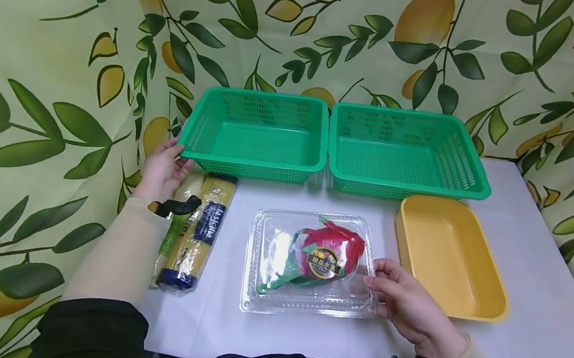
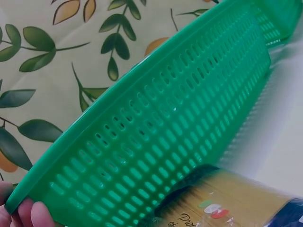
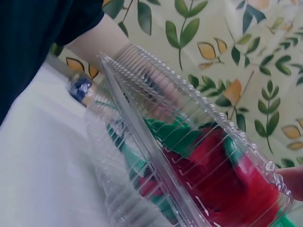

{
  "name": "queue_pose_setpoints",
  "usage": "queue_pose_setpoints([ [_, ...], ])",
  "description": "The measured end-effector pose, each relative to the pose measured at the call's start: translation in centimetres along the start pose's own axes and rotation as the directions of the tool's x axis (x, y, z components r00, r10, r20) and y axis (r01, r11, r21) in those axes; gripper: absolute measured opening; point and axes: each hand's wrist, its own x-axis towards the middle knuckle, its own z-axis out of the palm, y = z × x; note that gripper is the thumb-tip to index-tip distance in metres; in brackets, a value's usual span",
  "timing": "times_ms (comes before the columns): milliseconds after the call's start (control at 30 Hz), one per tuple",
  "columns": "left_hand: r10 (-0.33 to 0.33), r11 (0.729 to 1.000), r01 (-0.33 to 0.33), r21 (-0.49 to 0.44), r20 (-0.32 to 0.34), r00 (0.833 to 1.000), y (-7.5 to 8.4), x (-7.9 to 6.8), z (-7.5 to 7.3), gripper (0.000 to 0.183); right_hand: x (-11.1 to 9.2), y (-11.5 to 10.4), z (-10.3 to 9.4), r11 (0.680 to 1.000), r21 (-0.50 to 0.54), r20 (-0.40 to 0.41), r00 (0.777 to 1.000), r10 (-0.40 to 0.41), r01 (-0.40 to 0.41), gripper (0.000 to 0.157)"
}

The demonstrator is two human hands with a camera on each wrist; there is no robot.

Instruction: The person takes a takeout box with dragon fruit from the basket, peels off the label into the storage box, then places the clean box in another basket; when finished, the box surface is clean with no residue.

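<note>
With its fingers curled over the near left corner, my left hand (image 1: 158,173) grips the rim of the left green plastic basket (image 1: 251,168). The left wrist view shows fingertips (image 2: 41,216) under that rim and the slotted basket wall (image 2: 165,118). My right hand (image 1: 412,306) pinches the right edge of a clear plastic clamshell box (image 1: 267,223), thumb on top. Inside the lidded box lies a red dragon fruit (image 1: 345,243) with green tips and a round label. Through the box's ribbed side, the right wrist view shows the dragon fruit (image 3: 222,175) close up.
A second green basket (image 1: 405,187) stands right beside the first. A yellow tub (image 1: 452,264) sits at the right on the white table (image 1: 531,283). Packs of spaghetti (image 1: 198,239) lie below my left hand. A leaf-patterned cloth (image 1: 306,31) hangs behind.
</note>
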Motion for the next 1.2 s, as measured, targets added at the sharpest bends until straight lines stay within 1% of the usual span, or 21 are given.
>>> queue_pose_setpoints([
  [67,0.004,1.0,-0.004,0.016,-0.014,1.0,-0.1,0.0,-0.1,0.024,-0.3,0.8,-0.2,1.0,0.02,-0.016,1.0,0.018,-0.018,0.027],
  [167,0.009,0.999,-0.007,0.049,-0.037,0.999,-0.1,-0.2,-0.1,0.032,-0.5,1.9,-0.5,0.998,0.057,-0.015,1.0,0.025,-0.024,0.024],
  [267,0.003,1.0,-0.002,0.026,-0.032,0.999,-0.1,-0.6,-0.3,0.04,-0.7,2.5,-0.6,0.997,0.077,-0.018,0.999,0.027,-0.026,0.024],
  [333,-0.002,1.0,0.002,-0.003,-0.019,1.0,-0.1,-1.0,-0.5,0.043,-0.7,2.6,-0.5,0.997,0.064,-0.03,0.999,0.035,-0.033,0.027],
  [467,0.001,0.998,0.0,-0.059,0.007,1.0,-0.4,-2.2,-1.2,0.048,-0.8,2.4,0.1,0.999,0.005,-0.064,0.997,0.044,-0.044,0.033],
  [600,0.001,0.998,0.001,-0.06,0.033,0.999,-0.5,-3.4,-1.4,0.06,-0.8,2.2,0.3,0.998,-0.049,-0.082,0.996,0.03,-0.034,0.031],
  [667,0.001,0.999,0.001,-0.032,0.046,0.999,-0.6,-3.9,-1.3,0.066,-0.9,2.2,0.3,0.997,-0.078,-0.097,0.995,0.018,-0.026,0.03],
  [767,0.009,1.0,-0.009,0.008,0.065,0.998,-0.7,-4.7,-1.1,0.075,-0.9,2.2,0.3,0.992,-0.123,-0.128,0.992,0.007,-0.023,0.034],
  [900,0.051,0.996,-0.058,0.07,0.098,0.994,-1.2,-6.2,-0.7,0.084,-0.8,2.1,0.2,0.986,-0.164,-0.14,0.99,-0.012,-0.012,0.04],
  [967,0.081,0.99,-0.094,0.106,0.119,0.99,-1.8,-7.2,-0.6,0.084,-0.8,2.2,0.2,0.983,-0.183,-0.137,0.99,-0.026,0.001,0.041],
  [1033,0.109,0.978,-0.134,0.158,0.157,0.982,-2.6,-8.4,-0.4,0.078,-0.8,2.2,0.3,0.981,-0.192,-0.14,0.99,-0.034,0.007,0.042],
  [1100,0.129,0.958,-0.174,0.228,0.199,0.972,-3.5,-9.6,-0.1,0.068,-0.8,2.2,0.3,0.978,-0.208,-0.138,0.989,-0.046,0.016,0.043],
  [1200,0.151,0.907,-0.238,0.349,0.257,0.954,-5.4,-11.5,0.5,0.053,-0.9,2.4,0.3,0.974,-0.226,-0.139,0.989,-0.057,0.024,0.043],
])
